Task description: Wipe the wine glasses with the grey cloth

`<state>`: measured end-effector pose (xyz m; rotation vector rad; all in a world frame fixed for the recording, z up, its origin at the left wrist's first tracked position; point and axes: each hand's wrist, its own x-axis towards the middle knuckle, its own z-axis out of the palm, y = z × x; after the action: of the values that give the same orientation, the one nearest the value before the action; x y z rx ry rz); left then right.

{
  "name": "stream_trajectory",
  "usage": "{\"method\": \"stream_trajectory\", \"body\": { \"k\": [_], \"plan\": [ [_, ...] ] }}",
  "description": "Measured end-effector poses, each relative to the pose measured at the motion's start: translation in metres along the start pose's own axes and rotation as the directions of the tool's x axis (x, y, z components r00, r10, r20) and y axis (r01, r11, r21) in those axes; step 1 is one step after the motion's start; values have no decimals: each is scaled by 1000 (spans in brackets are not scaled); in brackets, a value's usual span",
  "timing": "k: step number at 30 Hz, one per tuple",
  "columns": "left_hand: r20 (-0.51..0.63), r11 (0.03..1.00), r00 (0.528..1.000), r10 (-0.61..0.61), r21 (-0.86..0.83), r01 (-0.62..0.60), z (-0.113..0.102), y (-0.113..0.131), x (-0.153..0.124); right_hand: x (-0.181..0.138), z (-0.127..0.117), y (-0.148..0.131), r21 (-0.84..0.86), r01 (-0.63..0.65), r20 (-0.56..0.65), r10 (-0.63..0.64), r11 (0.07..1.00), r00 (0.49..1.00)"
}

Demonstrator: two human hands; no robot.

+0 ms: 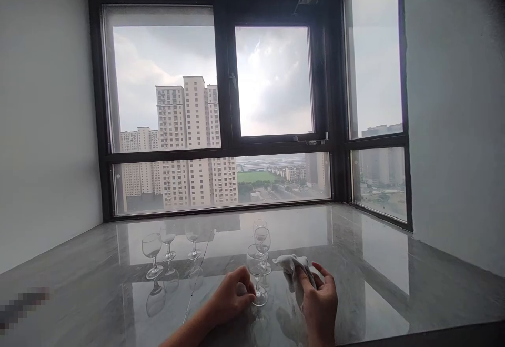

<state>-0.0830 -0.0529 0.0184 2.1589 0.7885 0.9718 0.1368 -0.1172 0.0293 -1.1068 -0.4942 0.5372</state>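
Observation:
My left hand [233, 293] is closed, with thumb and fingertips at the foot of the nearest stemmed glass [256, 263], which stands upright on the glossy grey sill. Behind that glass, a second stemmed glass [265, 239] and a third stemmed glass [260, 225] stand in a row, partly overlapping in view. My right hand [320, 299] grips a crumpled white cloth [291, 267], held just right of the row and apart from the glasses. Some of the right fingers are hidden behind the cloth.
Three more stemmed glasses stand at the left: a front one [152, 247], a middle one [168, 237] and a right one [193, 235]. The polished sill [98, 294] mirrors them. Dark-framed windows [226, 99] close off the back, and walls rise on both sides.

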Motion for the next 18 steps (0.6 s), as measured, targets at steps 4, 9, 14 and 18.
{"method": "stream_trajectory", "body": {
  "k": [4,9,14,18],
  "plan": [
    [76,983,990,115,138,-125,-1,11,-7,3,-4,0,-15,6,-34,-6,1000,999],
    [114,966,976,187,158,-204,3,15,-6,9,-8,6,-48,-13,-79,9,999,997],
    [-313,946,924,220,300,-123,-15,-2,-6,20,-17,20,-172,-50,-83,36,984,996],
    [-788,902,533,309,420,98,-70,-22,-24,28,-20,21,-241,-67,-82,49,968,995]
  ]
}}
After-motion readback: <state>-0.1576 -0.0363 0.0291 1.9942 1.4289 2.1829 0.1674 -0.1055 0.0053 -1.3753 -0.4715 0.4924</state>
